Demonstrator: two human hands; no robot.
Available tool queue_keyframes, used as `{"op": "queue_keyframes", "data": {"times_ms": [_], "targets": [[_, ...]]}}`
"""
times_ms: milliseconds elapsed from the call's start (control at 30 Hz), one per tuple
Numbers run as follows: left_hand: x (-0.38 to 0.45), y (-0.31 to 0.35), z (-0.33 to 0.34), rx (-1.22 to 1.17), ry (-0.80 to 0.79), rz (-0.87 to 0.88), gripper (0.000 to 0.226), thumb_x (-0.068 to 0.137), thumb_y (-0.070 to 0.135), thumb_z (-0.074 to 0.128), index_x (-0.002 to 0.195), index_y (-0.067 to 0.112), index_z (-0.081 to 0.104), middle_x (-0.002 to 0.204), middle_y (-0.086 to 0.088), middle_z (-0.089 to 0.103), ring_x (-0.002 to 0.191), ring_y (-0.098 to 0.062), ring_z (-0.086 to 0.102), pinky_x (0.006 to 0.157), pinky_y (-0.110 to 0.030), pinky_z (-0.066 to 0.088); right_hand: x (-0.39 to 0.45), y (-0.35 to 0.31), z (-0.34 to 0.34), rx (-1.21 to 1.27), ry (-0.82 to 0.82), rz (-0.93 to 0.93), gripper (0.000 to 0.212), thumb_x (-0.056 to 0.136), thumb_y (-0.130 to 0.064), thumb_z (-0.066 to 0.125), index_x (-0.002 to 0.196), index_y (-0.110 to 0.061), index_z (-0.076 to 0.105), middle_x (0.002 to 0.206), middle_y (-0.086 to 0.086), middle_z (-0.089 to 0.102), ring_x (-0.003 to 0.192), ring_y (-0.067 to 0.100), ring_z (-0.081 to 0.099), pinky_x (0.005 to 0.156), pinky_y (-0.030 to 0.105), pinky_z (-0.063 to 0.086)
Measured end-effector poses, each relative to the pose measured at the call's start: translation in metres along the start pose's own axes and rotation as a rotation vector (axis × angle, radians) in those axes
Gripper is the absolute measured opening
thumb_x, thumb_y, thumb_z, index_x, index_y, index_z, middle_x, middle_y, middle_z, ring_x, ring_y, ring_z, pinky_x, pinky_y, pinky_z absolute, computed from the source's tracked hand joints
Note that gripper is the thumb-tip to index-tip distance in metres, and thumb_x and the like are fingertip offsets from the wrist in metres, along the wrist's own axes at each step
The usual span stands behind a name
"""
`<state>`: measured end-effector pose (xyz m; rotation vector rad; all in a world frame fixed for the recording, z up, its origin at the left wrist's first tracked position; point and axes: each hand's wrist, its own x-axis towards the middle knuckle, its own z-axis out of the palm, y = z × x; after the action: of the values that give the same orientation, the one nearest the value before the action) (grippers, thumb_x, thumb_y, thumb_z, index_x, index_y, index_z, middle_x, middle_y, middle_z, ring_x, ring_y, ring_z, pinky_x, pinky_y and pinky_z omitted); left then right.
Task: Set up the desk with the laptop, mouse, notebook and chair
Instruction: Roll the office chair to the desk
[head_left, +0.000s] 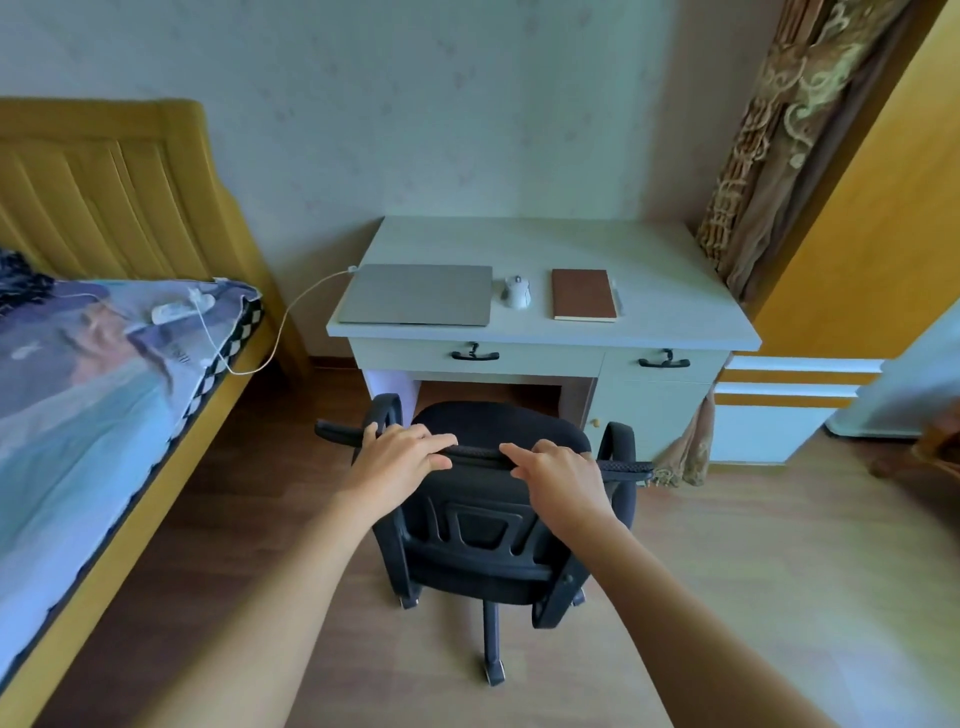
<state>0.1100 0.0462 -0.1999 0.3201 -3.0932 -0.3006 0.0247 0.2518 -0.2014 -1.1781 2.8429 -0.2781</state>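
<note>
A black office chair (483, 535) on wheels stands in front of the white desk (675, 322), its seat just short of the kneehole. My left hand (400, 457) and my right hand (561, 478) both rest on the top edge of the chair's backrest, fingers curled over it. On the desk lie a closed grey laptop (415, 295) at the left, a white mouse (517, 292) in the middle and a brown notebook (583, 294) at the right, with a pen beside it.
A bed (104, 374) with a yellow frame stands to the left, a white charger cable (260, 358) hanging from it to the laptop. A patterned curtain (769, 156) and yellow-white cabinet (789, 405) are right of the desk. The floor is wood.
</note>
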Motion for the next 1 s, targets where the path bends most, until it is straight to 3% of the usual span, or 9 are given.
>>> {"op": "queue_keyframes", "data": {"times_ms": [233,367,500,633,867,933,1000], "targets": [[0.05,-0.031,0.006,-0.018,0.089,-0.014,0.033,0.092,0.035,0.057,0.125,0.03,0.06,0.111,0.0,0.066,0.107,-0.029,0.057,0.103,-0.058,0.03,0.065,0.009,0.01,-0.037,0.001,-0.008,0.048,0.098,-0.017,0.044,0.141,-0.034,0.033,0.115,0.007,0.058,0.104,0.033,0.055,0.095,0.051,0.038],[0.08,-0.031,0.002,-0.06,0.079,-0.057,0.034,0.092,0.035,0.057,0.126,0.03,0.06,0.114,0.0,0.066,0.109,-0.028,0.056,0.105,-0.059,0.028,0.102,0.025,0.004,-0.035,-0.01,-0.033,0.049,0.097,-0.015,0.045,0.141,-0.034,0.035,0.111,0.005,0.059,0.101,0.031,0.056,0.095,0.05,0.038],[0.097,-0.037,0.001,-0.1,0.062,-0.063,0.035,0.093,0.036,0.055,0.128,0.033,0.057,0.115,0.003,0.064,0.109,-0.025,0.055,0.103,-0.058,0.028,0.123,0.035,0.002,-0.035,0.025,-0.107,0.047,0.095,-0.017,0.049,0.139,-0.033,0.039,0.104,0.004,0.061,0.092,0.031,0.059,0.084,0.046,0.043],[0.098,-0.039,0.003,-0.098,0.074,-0.055,0.034,0.093,0.037,0.056,0.127,0.033,0.058,0.114,0.003,0.065,0.108,-0.026,0.055,0.103,-0.06,0.026,0.123,0.04,0.014,-0.13,0.117,-0.127,0.061,0.071,-0.009,0.077,0.125,-0.029,0.056,0.083,0.003,0.066,0.069,0.029,0.063,0.066,0.048,0.051],[0.103,-0.043,-0.01,-0.168,-0.063,-0.059,0.038,0.095,0.045,0.049,0.132,0.038,0.053,0.126,0.006,0.059,0.112,-0.022,0.056,0.103,-0.06,0.028,0.123,0.029,-0.001,0.013,0.002,0.009,0.042,0.096,-0.024,0.046,0.136,-0.038,0.045,0.115,-0.002,0.062,0.104,0.028,0.057,0.101,0.049,0.037],[0.103,-0.043,-0.012,-0.18,-0.081,-0.048,0.037,0.095,0.046,0.049,0.131,0.038,0.053,0.125,0.005,0.059,0.111,-0.022,0.057,0.104,-0.058,0.028,0.119,0.021,-0.007,0.045,-0.035,0.074,0.04,0.097,-0.027,0.043,0.135,-0.04,0.045,0.122,-0.005,0.06,0.109,0.025,0.055,0.105,0.046,0.034],[0.097,-0.041,-0.014,-0.155,-0.066,-0.006,0.035,0.096,0.045,0.048,0.129,0.036,0.055,0.119,0.004,0.061,0.108,-0.022,0.059,0.101,-0.053,0.034,0.112,0.012,-0.013,0.054,-0.018,0.113,0.039,0.096,-0.028,0.044,0.133,-0.038,0.049,0.126,-0.006,0.059,0.112,0.024,0.054,0.099,0.04,0.039]]}}
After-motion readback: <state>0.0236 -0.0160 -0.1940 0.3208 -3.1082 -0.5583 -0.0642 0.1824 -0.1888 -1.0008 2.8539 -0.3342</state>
